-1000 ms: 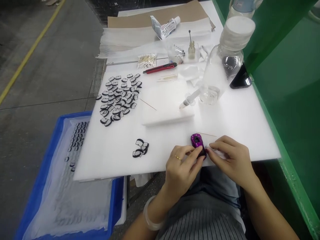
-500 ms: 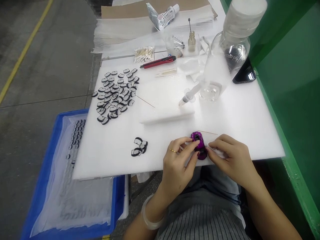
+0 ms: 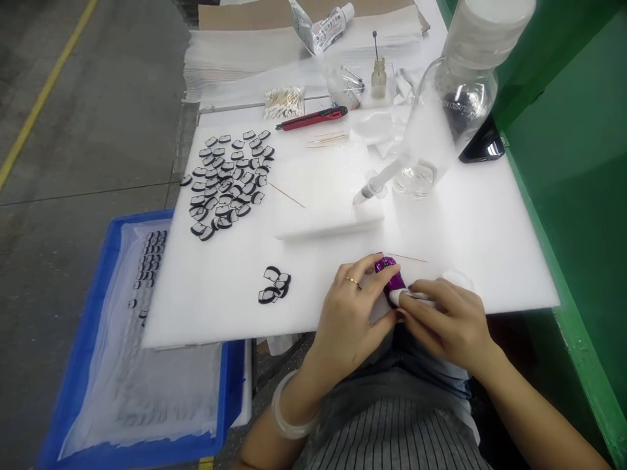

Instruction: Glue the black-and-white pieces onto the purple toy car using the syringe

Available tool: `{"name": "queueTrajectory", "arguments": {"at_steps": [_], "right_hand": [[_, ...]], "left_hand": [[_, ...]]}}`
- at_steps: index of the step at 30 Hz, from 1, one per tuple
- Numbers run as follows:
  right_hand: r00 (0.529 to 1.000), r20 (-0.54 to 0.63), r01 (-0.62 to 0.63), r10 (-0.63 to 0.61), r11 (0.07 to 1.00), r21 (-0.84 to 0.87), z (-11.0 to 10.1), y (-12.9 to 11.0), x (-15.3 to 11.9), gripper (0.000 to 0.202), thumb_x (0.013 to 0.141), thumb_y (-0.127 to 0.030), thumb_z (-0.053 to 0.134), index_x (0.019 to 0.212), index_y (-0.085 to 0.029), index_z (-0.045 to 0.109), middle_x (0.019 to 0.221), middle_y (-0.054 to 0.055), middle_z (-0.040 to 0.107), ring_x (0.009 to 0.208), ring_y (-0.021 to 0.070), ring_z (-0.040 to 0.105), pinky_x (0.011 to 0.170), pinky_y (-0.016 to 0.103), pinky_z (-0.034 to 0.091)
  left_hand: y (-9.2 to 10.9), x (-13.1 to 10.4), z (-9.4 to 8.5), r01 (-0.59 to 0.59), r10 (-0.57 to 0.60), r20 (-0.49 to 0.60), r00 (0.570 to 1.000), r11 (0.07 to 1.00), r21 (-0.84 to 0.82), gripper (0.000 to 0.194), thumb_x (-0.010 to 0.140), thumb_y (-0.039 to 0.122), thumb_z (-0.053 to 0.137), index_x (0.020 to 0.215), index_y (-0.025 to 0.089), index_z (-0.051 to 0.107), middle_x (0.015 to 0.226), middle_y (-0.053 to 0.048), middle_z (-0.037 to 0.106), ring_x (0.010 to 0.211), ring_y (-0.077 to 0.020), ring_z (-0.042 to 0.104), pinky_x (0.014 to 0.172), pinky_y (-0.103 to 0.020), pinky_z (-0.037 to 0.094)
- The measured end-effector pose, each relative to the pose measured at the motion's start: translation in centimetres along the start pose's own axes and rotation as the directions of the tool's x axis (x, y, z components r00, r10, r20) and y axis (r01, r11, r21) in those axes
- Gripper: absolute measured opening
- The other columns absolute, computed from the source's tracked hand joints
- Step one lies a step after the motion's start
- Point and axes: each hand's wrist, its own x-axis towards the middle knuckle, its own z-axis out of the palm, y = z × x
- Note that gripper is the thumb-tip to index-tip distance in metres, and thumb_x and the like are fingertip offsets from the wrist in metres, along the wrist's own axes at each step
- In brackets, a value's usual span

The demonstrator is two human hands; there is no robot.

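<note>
A small glossy purple piece is held at the front edge of the white foam sheet. The fingers of my left hand grip it from the left and the top. My right hand pinches a white cloth, which touches the lower end of the purple piece. A thin stick lies just beyond my hands. Left of my left hand sits a small cluster of black-and-white curved pieces.
Many more curved pieces lie at the left. Behind are a foam block, syringe, clear bottle, phone, red cutter and cotton swabs. A blue tray stands lower left, a green wall right.
The white cloth in my right hand has moved left onto the lower end of the purple piece. My left fingers have shifted along the piece, its thumb now lower. The view has shifted slightly.
</note>
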Motion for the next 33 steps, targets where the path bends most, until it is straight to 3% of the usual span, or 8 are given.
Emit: {"name": "queueTrajectory", "arguments": {"at_steps": [4,9,15,18,24,28,31,33], "right_hand": [[0.993,-0.043,-0.112,0.110,0.992,-0.055,0.1,-0.4,-0.2,0.004,0.089,-0.015,0.064,0.090,-0.015,0.067,0.086,0.005,0.065,0.061,0.0098,0.056,0.053,0.023,0.045],[0.974,0.063,-0.222,0.217,0.971,0.089,-3.4,0.7,1.0,0.008,0.088,-0.013,0.066,0.092,-0.020,0.066,0.085,0.002,0.066,0.059,0.0085,0.057,0.050,0.022,0.045],[0.924,-0.256,-0.336,0.285,0.923,-0.185,-6.0,3.2,3.3,0.016,0.084,-0.016,0.071,0.098,-0.022,0.068,0.096,0.005,0.070,0.086,0.0238,0.065,0.072,0.036,0.050],[0.930,-0.199,-0.341,0.309,0.928,-0.151,-5.3,3.2,3.3,0.015,0.087,-0.017,0.065,0.102,-0.021,0.068,0.103,0.007,0.070,0.095,0.0250,0.066,0.082,0.039,0.052],[0.952,0.055,-0.301,0.302,0.953,-0.022,-0.3,-1.4,2.3,0.018,0.089,-0.027,0.061,0.104,-0.017,0.062,0.086,0.006,0.068,0.076,0.0205,0.064,0.064,0.033,0.053],[0.956,0.035,-0.289,0.292,0.955,-0.064,1.4,-1.4,3.1,0.031,0.086,-0.022,0.057,0.117,-0.016,0.057,0.090,0.007,0.068,0.077,0.0214,0.065,0.064,0.034,0.055],[0.887,-0.143,-0.457,0.440,0.880,-0.130,-2.4,3.1,0.6,0.033,0.088,-0.032,0.055,0.119,-0.021,0.058,0.102,0.007,0.070,0.083,0.0218,0.069,0.073,0.036,0.058],[0.717,-0.277,-0.697,0.640,0.667,-0.263,-6.7,7.4,-4.3,0.041,0.084,-0.048,0.058,0.117,-0.024,0.060,0.101,0.007,0.072,0.083,0.0279,0.070,0.070,0.042,0.059]], "left_hand": [[0.0,-0.2,0.7,0.040,-0.040,-0.072,0.997,0.999,0.008,0.053,0.078,0.020,0.077,0.127,0.025,0.058,0.130,-0.008,0.055,0.108,-0.0252,0.053,0.094,-0.045,0.053],[0.1,-0.2,0.7,0.052,-0.053,-0.104,0.993,0.999,-0.014,0.056,0.073,0.028,0.085,0.123,0.026,0.061,0.128,-0.007,0.056,0.107,-0.0256,0.055,0.091,-0.044,0.055],[0.2,0.1,0.9,0.070,-0.080,-0.156,0.984,0.995,-0.069,0.026,0.091,0.019,0.062,0.116,0.025,0.066,0.122,-0.006,0.060,0.103,-0.0223,0.057,0.088,-0.041,0.056],[0.2,0.1,1.2,0.073,-0.085,-0.192,0.978,0.995,-0.065,0.025,0.091,0.017,0.060,0.114,0.023,0.067,0.119,-0.007,0.061,0.103,-0.0229,0.058,0.085,-0.040,0.056],[0.0,0.0,0.0,0.089,-0.123,-0.156,0.980,0.975,-0.204,0.029,0.099,0.023,0.048,0.120,0.028,0.066,0.127,-0.007,0.060,0.113,-0.0219,0.059,0.095,-0.041,0.056],[-0.3,1.1,-0.5,0.024,-0.100,-0.232,0.968,0.951,-0.309,0.023,0.097,0.025,0.051,0.113,0.026,0.069,0.114,-0.006,0.066,0.107,-0.0201,0.065,0.091,-0.035,0.058],[-0.7,1.8,-0.2,-0.039,-0.045,-0.283,0.958,0.958,-0.283,0.019,0.095,0.024,0.054,0.103,0.025,0.071,0.107,-0.006,0.069,0.101,-0.0200,0.068,0.086,-0.032,0.060],[-1.4,1.9,0.3,-0.077,0.000,-0.306,0.952,0.968,-0.240,0.019,0.094,0.022,0.055,0.103,0.025,0.070,0.105,-0.006,0.070,0.099,-0.0201,0.069,0.084,-0.031,0.061]]}}
